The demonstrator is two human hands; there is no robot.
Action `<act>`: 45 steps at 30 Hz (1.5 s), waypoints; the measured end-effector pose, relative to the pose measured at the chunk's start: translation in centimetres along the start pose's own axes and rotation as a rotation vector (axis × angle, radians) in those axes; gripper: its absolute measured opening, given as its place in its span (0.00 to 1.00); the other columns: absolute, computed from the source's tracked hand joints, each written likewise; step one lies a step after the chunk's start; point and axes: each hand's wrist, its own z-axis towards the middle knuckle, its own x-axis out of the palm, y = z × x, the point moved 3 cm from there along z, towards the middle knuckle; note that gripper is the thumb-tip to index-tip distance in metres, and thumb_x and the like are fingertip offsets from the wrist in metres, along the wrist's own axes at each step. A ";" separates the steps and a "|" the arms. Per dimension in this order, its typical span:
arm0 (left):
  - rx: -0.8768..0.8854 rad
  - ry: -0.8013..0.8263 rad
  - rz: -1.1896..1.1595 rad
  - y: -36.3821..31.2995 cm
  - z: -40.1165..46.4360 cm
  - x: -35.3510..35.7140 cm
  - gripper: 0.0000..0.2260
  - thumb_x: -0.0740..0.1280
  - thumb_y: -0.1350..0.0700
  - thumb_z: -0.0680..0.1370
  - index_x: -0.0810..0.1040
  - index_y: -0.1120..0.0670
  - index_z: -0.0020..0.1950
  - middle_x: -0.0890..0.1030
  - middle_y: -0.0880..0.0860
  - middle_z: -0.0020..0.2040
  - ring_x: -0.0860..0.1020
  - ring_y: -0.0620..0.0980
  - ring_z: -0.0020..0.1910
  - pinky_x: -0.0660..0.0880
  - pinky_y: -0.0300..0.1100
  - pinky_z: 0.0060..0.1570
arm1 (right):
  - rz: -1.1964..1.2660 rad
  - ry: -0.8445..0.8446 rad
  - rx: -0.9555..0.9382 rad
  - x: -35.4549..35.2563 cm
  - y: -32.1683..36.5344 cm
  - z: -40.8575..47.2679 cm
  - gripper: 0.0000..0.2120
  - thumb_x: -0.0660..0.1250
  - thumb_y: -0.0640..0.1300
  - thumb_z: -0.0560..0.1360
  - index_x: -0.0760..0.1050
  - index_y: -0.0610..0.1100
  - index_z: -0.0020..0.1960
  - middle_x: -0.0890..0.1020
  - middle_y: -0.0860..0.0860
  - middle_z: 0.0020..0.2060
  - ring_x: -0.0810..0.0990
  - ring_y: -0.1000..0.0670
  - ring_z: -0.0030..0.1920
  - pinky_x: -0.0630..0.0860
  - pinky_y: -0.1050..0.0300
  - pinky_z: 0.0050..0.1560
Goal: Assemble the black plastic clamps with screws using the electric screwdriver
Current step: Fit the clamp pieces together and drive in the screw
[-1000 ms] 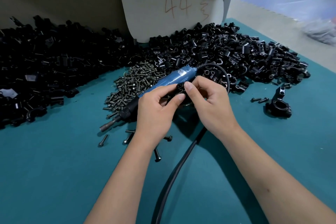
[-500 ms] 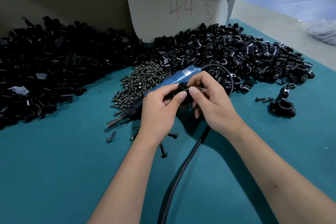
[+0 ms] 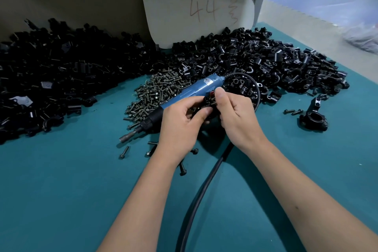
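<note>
Black clamp (image 3: 208,101) pinched between curled left hand (image 3: 181,122) and right hand (image 3: 237,116) fingertips.

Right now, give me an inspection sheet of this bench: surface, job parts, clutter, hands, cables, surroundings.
Surface: teal mat, bare at the near left.
Job's things: blue electric screwdriver lying on the mat; screw pile beside it; black clamp parts heaped at left and right; one assembled clamp apart at right.
Clutter: loose screws near the driver tip, two by the assembled clamp.
Hands: left hand and right hand together pinch a small clamp piece.
Cables: black cord runs toward the near edge.
Surroundings: card marked 44; floor beyond.
</note>
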 end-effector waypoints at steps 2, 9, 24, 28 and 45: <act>-0.006 -0.032 -0.019 0.0 0.1 -0.2 0.10 0.73 0.61 0.80 0.84 0.49 0.59 0.87 0.47 0.52 0.86 0.45 0.50 0.83 0.43 0.52 | -0.044 0.039 -0.027 0.2 -0.2 0.0 0.19 0.55 0.54 0.86 0.73 0.46 0.42 0.71 0.50 0.30 0.68 0.49 0.31 0.68 0.49 0.33; -0.019 -0.028 0.155 0.2 -0.3 -1.1 0.13 0.75 0.56 0.79 0.85 0.54 0.63 0.86 0.46 0.57 0.84 0.45 0.56 0.80 0.51 0.59 | -0.161 0.100 -0.110 0.6 -0.1 0.4 0.20 0.58 0.47 0.87 0.66 0.51 0.36 0.68 0.57 0.28 0.66 0.56 0.31 0.63 0.61 0.35; 0.026 -0.055 0.200 -0.2 -0.9 -2.9 0.12 0.74 0.55 0.80 0.85 0.54 0.63 0.85 0.46 0.57 0.83 0.45 0.56 0.82 0.50 0.56 | -0.151 0.091 -0.197 1.9 0.8 0.3 0.20 0.57 0.48 0.88 0.63 0.57 0.37 0.69 0.59 0.29 0.67 0.57 0.30 0.62 0.66 0.34; 0.056 -0.059 0.199 -0.1 -0.6 -2.8 0.10 0.74 0.55 0.80 0.85 0.53 0.61 0.85 0.44 0.56 0.83 0.42 0.54 0.81 0.44 0.53 | -0.141 0.107 -0.162 1.7 0.6 0.1 0.17 0.56 0.50 0.87 0.67 0.53 0.40 0.70 0.58 0.30 0.68 0.55 0.31 0.63 0.61 0.34; 0.130 -0.020 0.261 0.3 -0.4 -2.5 0.11 0.75 0.56 0.79 0.85 0.53 0.61 0.84 0.43 0.55 0.82 0.40 0.53 0.80 0.41 0.52 | -0.118 0.140 -0.028 1.5 0.5 0.0 0.27 0.55 0.57 0.86 0.65 0.57 0.28 0.67 0.58 0.23 0.65 0.55 0.26 0.62 0.60 0.31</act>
